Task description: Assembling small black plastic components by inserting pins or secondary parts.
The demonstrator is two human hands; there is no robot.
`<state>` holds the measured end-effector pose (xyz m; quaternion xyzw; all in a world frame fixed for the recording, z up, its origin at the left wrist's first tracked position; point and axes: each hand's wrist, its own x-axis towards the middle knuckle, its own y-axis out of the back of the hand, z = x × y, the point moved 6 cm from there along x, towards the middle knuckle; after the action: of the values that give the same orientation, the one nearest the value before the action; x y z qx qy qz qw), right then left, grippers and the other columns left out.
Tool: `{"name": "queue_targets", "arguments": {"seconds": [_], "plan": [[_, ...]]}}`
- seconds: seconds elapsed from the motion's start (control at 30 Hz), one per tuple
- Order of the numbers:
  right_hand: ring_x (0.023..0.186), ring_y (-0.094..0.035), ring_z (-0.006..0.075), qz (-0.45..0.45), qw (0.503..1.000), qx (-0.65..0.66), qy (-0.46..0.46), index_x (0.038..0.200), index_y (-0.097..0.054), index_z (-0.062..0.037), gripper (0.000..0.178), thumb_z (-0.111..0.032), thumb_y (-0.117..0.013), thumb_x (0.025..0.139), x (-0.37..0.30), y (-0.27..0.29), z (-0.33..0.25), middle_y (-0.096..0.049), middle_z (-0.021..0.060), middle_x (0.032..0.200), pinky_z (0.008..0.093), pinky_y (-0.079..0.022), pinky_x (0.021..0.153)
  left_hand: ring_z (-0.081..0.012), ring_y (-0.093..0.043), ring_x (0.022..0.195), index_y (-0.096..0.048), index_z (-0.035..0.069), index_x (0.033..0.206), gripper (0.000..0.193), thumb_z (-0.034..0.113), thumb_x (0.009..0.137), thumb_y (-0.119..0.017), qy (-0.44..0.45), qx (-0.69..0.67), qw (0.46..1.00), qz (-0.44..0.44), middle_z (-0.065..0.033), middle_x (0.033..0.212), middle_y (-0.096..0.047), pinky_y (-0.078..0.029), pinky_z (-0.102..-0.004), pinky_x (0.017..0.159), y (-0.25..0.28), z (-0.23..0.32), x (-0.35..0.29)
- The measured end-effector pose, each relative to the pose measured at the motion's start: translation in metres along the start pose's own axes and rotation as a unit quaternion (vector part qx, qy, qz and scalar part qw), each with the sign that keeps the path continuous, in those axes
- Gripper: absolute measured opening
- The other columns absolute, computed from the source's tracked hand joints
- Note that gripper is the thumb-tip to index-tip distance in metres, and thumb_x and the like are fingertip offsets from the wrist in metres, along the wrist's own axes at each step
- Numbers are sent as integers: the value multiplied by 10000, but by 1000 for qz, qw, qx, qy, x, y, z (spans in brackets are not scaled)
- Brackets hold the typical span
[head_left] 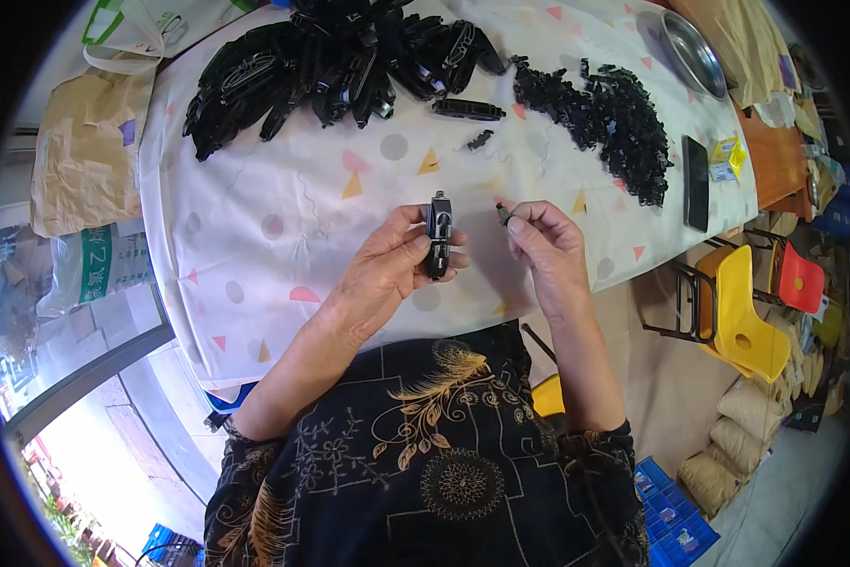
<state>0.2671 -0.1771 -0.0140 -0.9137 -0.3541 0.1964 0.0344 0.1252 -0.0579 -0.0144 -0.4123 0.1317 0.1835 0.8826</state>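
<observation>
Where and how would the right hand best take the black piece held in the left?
Probably take the black piece by its far end, pinching its two sides from the right: that end sticks out beyond the left hand, which grips it nearer the body. The right hand holds a small part, so likely needs freeing first.

Your shirt (406,472) is black with gold feathers and pale line flowers; your cloth (255,184), white with pink, grey and ochre shapes. Your part (439,246) and clip (503,214) are black, chairs (751,321) yellow and red, crate (676,529) blue.
</observation>
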Motion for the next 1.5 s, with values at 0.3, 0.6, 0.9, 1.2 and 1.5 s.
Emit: {"name": "queue_targets", "arguments": {"seconds": [0.3, 0.6, 0.9, 1.2, 1.5], "plan": [[668, -525, 53, -38, 995, 88, -28, 876, -617, -50, 79, -95, -675, 848, -17, -30, 14, -581, -26, 756, 185, -392, 593, -283, -587, 1083, -398, 59, 1284, 307, 142, 990, -422, -17, -33, 999, -5, -154, 1202, -558, -469, -366, 905, -6, -3, -3], [955, -538, 100, -25, 984, 175, -14, 842, -642, -68, 41, -96, -660, 866, -28, -59, 19, -579, 37, 1119, 250, -423, 805, -178, -544, 1077, -420, 67, 1268, 288, 95, 982, -425, -57, -13, 998, 25, -85, 1181, -543, -458, -348, 914, 2, -4, -6], [1031, -524, 137, -49, 993, 108, 5, 831, -630, -58, 57, -95, -665, 856, -25, -51, 8, -546, 69, 1200, 283, -410, 884, -141, -594, 957, -444, 75, 1260, 271, 128, 998, -398, -32, 27, 998, 52, -69, 1120, -569, -495, -275, 795, 6, 2, -11], [1163, -474, 311, -262, 756, -495, 340, 797, -593, -58, 153, -24, -712, 707, -29, -76, -56, -534, 76, 1182, 421, -369, 968, -130, -623, 878, -460, 21, 1245, 282, 93, 984, -382, -1, 173, 985, 24, -73, 1025, -597, -541, -242, 671, 5, -10, -10], [1205, -438, 262, -344, 693, -541, 330, 751, -613, -51, 104, -44, -679, 670, -29, -88, -49, -529, 45, 1164, 401, -344, 986, -107, -581, 824, -496, 12, 1230, 279, 84, 973, -417, -17, 282, 959, 7, -56, 977, -592, -543, -253, 661, 9, -15, -9]]}}
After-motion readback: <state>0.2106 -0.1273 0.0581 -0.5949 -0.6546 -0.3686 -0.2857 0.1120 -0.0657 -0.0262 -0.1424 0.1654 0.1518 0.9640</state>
